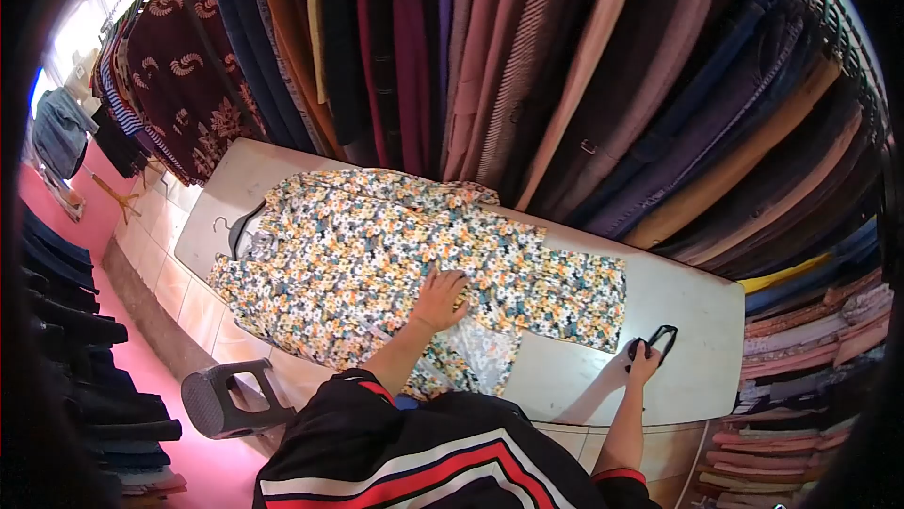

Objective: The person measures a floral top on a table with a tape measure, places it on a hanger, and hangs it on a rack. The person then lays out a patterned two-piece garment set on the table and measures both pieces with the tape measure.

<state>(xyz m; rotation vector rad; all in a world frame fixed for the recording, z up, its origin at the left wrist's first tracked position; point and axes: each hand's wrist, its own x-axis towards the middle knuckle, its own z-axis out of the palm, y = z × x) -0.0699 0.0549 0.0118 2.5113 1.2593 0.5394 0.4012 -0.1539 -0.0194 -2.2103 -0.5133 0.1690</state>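
Note:
A floral garment (358,264) in white, yellow, orange and teal lies spread across the white table, with a black hanger (247,228) at its neck end on the left. My left hand (443,298) rests flat on the middle of the cloth, fingers stretched out. Near the lower edge, a fold shows the paler inside of the fabric. To the right of the garment, my right hand (643,364) is closed on a black looped object (666,343) at the table's right part. Its exact kind is too small to make out.
Trousers (527,66) hang in a dense row behind the table (697,307). Folded clothes (791,396) are stacked at the right. A dark plastic stool (221,401) stands at the lower left, near more dark clothes (94,368). A patterned maroon garment (184,76) hangs at the upper left.

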